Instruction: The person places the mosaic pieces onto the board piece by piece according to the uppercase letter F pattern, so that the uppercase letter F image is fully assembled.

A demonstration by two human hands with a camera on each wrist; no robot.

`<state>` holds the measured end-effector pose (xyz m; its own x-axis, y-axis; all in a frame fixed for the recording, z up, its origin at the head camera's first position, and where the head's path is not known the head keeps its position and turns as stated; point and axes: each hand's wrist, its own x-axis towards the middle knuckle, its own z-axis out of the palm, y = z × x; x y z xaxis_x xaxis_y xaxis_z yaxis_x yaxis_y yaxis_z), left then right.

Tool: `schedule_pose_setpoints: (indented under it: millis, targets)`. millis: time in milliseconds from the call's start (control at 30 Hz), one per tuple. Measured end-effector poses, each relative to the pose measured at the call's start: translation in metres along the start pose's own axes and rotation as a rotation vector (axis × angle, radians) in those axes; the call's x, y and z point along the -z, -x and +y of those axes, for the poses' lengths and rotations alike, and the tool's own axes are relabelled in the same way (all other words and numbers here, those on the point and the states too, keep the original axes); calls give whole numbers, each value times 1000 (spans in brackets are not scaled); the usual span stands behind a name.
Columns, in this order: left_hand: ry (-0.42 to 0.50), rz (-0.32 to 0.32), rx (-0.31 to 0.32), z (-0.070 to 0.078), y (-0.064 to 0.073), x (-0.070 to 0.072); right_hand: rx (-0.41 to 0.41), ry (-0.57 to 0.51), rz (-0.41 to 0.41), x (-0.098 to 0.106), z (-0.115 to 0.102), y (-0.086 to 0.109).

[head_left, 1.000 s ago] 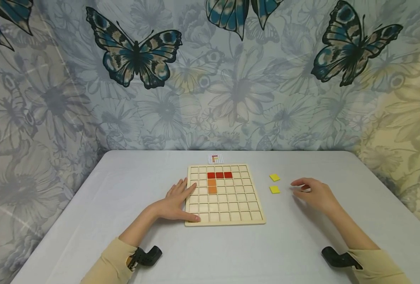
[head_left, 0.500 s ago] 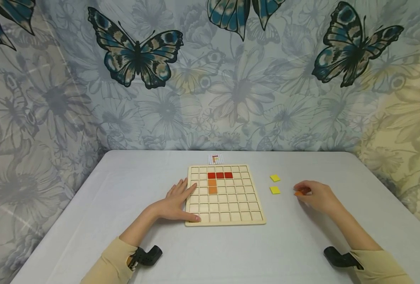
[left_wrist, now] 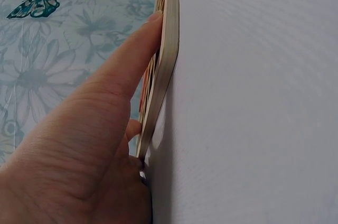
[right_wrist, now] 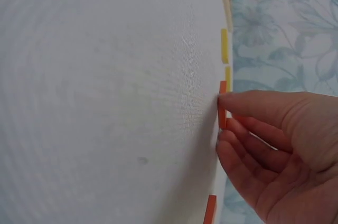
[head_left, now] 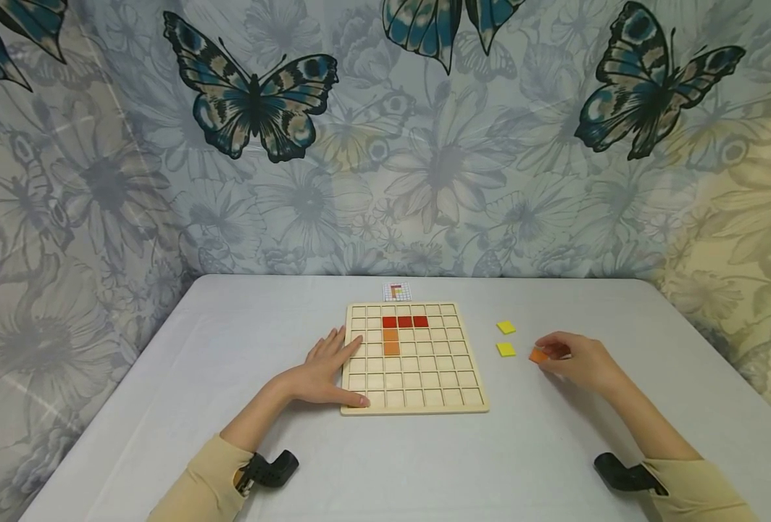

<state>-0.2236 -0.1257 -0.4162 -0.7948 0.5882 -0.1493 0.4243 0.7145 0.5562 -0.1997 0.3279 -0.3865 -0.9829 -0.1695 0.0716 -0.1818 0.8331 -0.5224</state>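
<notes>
My left hand (head_left: 320,373) rests with spread fingers on the left edge of a wooden grid board (head_left: 411,378). Its thumb lies on the near left corner and its forefinger on the left rim. In the board's cells sit several red tiles (head_left: 405,322) in a row, with orange tiles (head_left: 390,342) running down below the leftmost. Right of the board, my right hand (head_left: 581,359) pinches a loose orange square tile (head_left: 538,355) between thumb and fingers, close over the table. Another orange tile (right_wrist: 210,211) shows in the right wrist view, hidden by the hand in the head view.
Two yellow tiles (head_left: 506,338) lie between the board and my right hand. A small printed pattern card (head_left: 396,291) lies just beyond the board's far edge. The white table (head_left: 424,464) ends at a floral, butterfly-patterned backdrop (head_left: 438,174).
My right hand has taken hold of the orange tile, which now shows at its fingertips, shifted slightly left. My left hand stays in place on the board.
</notes>
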Motion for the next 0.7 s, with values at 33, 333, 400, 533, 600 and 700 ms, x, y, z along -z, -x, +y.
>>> schedule_pose_setpoints:
  millis: [33, 333, 400, 533, 600, 700]
  targets:
    - [-1, 0, 0, 0, 0, 0, 2, -1, 2, 0, 0, 0]
    - [-3, 2, -4, 0, 0, 0, -9, -35, 24, -4, -4, -1]
    - [-5, 1, -4, 0, 0, 0, -24, -49, 29, -6, -8, -3]
    - [-9, 3, -2, 1, 0, 0, -57, -85, 21, -13, -16, -7]
    - [-10, 4, -2, 1, 1, 0, -60, -103, 15, -16, -20, -8]
    - [-7, 7, -2, 2, 1, 0, -54, -142, 9, -19, -26, -10]
